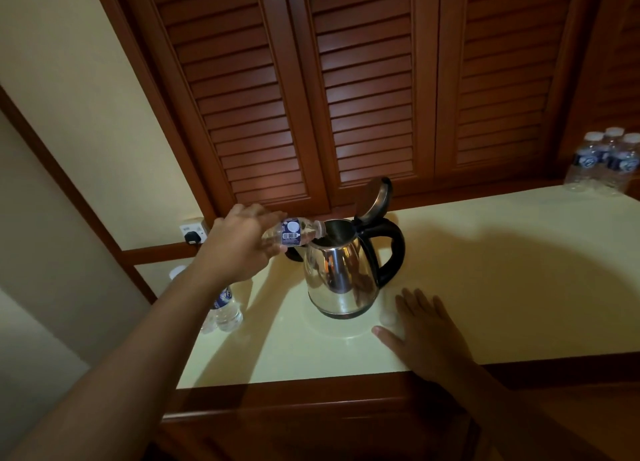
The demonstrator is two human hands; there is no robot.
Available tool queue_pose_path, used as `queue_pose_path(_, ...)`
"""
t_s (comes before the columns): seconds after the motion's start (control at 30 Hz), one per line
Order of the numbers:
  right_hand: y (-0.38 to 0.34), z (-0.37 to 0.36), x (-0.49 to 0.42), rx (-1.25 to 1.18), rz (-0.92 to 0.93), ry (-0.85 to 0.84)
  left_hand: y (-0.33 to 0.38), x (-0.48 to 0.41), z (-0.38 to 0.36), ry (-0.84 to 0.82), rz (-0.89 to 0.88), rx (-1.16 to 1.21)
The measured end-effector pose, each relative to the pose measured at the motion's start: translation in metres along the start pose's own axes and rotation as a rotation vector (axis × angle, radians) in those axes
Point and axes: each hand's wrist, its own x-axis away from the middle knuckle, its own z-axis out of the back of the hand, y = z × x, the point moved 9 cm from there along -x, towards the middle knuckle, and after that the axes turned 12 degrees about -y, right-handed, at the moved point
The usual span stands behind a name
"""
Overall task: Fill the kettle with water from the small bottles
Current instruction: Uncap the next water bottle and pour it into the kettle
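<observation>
Stainless steel kettle (341, 280) stood on the pale table (502, 270) with its lid (375, 197) tipped up and back, leaving the mouth open. The left hand (239, 242) reached in from the kettle's left, its fingers (268, 215) curled round the base half of a small bottle (294, 233). The bottle lay almost level, its neck resting on or just above the kettle's rim and pointing into the opening. No stream could be made out, and how much water was in the bottle could not be told.

The right hand (429, 336) lay flat on the table just in front and to the right of the kettle, fingers (420, 301) straight and spread, holding nothing.

By the look of it, the pouring step was in hand. The next move would call for raising the bottle's base higher to drain it while keeping the neck over the opening, then setting it aside for a fresh one.

At least one more small bottle (227, 308) stood to the kettle's left, partly hidden under the left forearm. Three capped bottles (606, 159) stood well apart, to the kettle's far right and behind it. Opening any of them would probably need both hands.
</observation>
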Motion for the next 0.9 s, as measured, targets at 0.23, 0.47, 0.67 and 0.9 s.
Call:
queue_pose_path(0.23, 0.0, 0.0, 0.001, -0.026, 0.024, 0.024, 0.017, -0.004, 0.008, 0.075, -0.007, -0.167)
queue_pose_path(0.47, 0.0, 0.005, 0.002, -0.058, 0.047, 0.037, 0.026, -0.005, 0.01, 0.142, -0.031, -0.285)
queue_pose_path(0.67, 0.0, 0.004, 0.001, -0.076, 0.06, 0.038, 0.031, -0.007, 0.013, 0.155, -0.051, -0.367)
queue_pose_path(0.9, -0.001, 0.005, 0.003, -0.094, 0.076, 0.062, 0.04, -0.01, 0.01, 0.147, -0.067, -0.427)
